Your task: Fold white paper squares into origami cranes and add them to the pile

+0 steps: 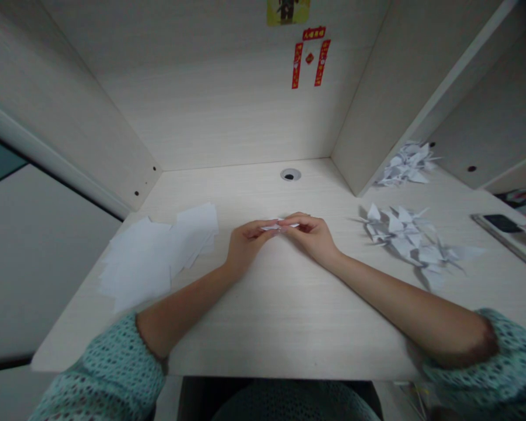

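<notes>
Between my two hands, just above the middle of the desk, is a small piece of folded white paper [269, 227]. My left hand [249, 238] pinches its left side between thumb and fingers. My right hand [309, 233] pinches the right side, the fingertips of both hands nearly meeting. Most of the paper is covered by the fingers, so its exact shape cannot be made out. Left of my left hand lies a spread of flat white paper sheets [140, 257]. To the right of my right hand sits a cluster of folded white paper cranes [403, 231].
Another heap of paper cranes [407, 164] lies behind the upright divider [377, 128]. A phone [508, 231] rests at the far right. The desk [263, 327] has a round cable hole [290, 175] near the back panel, which bears red stickers [310, 57].
</notes>
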### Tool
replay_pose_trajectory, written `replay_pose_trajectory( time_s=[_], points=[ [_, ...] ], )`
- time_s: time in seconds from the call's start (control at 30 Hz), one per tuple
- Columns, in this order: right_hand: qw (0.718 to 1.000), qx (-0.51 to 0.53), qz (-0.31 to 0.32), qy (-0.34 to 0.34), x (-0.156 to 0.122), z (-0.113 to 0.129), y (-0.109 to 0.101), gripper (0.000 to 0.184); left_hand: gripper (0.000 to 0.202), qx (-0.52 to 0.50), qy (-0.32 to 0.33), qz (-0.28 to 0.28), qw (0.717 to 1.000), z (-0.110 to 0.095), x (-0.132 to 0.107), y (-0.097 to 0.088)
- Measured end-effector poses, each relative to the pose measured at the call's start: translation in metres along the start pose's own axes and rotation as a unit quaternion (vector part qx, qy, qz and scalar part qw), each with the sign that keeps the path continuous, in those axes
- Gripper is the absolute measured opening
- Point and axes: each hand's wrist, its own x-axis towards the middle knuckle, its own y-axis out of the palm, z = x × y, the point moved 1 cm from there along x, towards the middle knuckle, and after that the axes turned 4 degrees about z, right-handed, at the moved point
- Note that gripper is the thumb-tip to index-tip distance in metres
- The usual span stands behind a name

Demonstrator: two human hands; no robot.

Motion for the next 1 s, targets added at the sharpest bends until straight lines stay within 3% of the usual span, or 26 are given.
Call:
replay_pose_trajectory(
  time_s=[0.13, 0.3, 0.6, 1.0],
  points=[
    [0.998, 0.038, 0.005, 0.042, -0.0001, -0.0004, 0.0005, 0.018, 0.023, -0.023, -0.002, 0.000, 1.000, 0.0018, 0.0007, -0.0006],
    [0.998, 0.030, -0.005, 0.046, 0.0013, 0.0029, 0.0003, 0.015, 0.021, -0.023, 0.007, 0.012, 1.000, 0.0015, 0.0009, -0.0016],
    [0.996, 0.038, -0.020, 0.074, 0.0025, 0.0028, 0.0008, 0.015, 0.019, 0.028, 0.000, -0.023, 0.999, -0.0036, 0.0004, -0.0021],
    [0.990, 0.071, -0.037, 0.118, 0.0015, 0.0019, 0.0017, 0.021, 0.022, -0.015, -0.008, -0.058, 0.998, 0.0005, 0.0008, -0.0026]
  ],
)
